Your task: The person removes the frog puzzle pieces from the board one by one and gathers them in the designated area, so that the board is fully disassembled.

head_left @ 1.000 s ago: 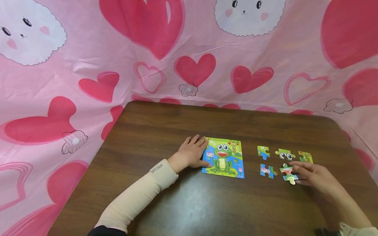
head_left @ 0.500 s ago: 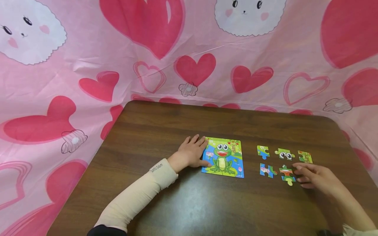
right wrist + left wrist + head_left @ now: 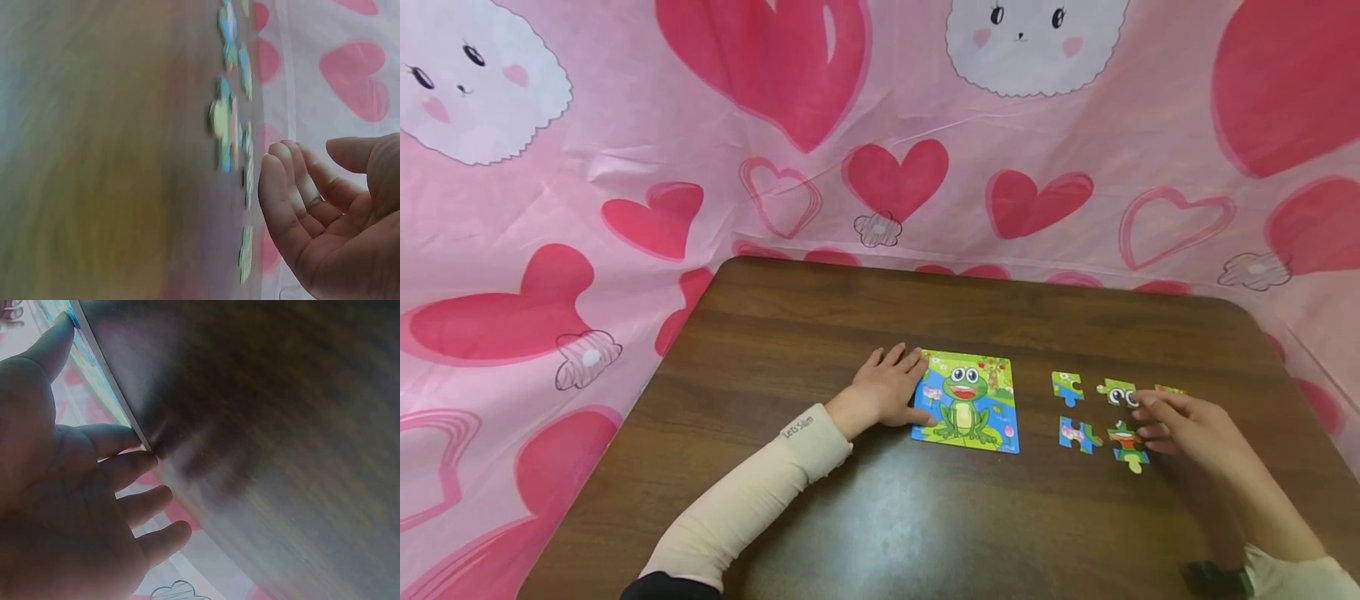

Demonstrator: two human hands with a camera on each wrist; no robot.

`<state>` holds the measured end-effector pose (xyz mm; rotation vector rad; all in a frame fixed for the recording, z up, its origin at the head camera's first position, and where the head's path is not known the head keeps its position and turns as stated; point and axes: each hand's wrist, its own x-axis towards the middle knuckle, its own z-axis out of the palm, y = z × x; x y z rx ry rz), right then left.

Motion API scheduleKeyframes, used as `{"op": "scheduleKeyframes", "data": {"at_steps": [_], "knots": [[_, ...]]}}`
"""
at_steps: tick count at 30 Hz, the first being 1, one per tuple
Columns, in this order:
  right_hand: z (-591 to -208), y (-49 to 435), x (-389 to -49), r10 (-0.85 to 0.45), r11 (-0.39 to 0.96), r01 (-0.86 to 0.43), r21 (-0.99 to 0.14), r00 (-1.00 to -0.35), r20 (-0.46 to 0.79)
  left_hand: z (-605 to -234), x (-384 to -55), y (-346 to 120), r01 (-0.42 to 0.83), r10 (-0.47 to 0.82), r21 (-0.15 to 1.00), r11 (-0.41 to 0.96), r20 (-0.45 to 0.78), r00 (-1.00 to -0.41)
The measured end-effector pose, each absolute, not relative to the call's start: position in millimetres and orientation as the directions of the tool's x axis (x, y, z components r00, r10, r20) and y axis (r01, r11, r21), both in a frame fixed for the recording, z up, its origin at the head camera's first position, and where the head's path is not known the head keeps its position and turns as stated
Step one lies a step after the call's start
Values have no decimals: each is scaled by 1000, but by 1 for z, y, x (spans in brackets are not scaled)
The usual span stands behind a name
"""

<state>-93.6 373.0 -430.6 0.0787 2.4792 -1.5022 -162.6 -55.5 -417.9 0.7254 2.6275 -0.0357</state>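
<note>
A square frog picture board point(image 3: 964, 429) lies flat on the table. My left hand point(image 3: 887, 390) rests along its left side with the fingers spread, the thumb point(image 3: 53, 347) lying at the edge. To the right, my right hand point(image 3: 1195, 433) hovers by the loose puzzle pieces. Its fingertips overlap the right end of the frog-eyes piece point(image 3: 1117, 393) in the head view. The right wrist view shows a gap between thumb and curved fingers, with nothing in it. Just below lies the frog-mouth piece point(image 3: 1126, 457). A tree piece point(image 3: 1169, 389) is mostly hidden behind the hand.
Two more puzzle pieces lie between board and right hand: a green-and-blue corner piece point(image 3: 1065, 387) and a piece with a pink flower point(image 3: 1077, 435) below it. The brown wooden table point(image 3: 820, 308) meets a pink heart-patterned cloth point(image 3: 715, 125) at the back and left.
My right hand set the frog-mouth piece down in the lower row and let go of it. It then moved up and left to the frog-eyes piece. The left hand stays still.
</note>
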Motion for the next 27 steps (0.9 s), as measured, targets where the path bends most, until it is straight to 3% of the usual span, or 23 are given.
{"op": "scheduleKeyframes", "data": {"at_steps": [10,27], "knots": [[-421,323,-116,-68,462,176,-869,-970,-232,-417,-161,-55,499,488,82,863,-394,-779],[-430,258,-145,-175,439,187,-879,-942,-288,-418,-163,-55,500,489,81,862,-390,-780]]}}
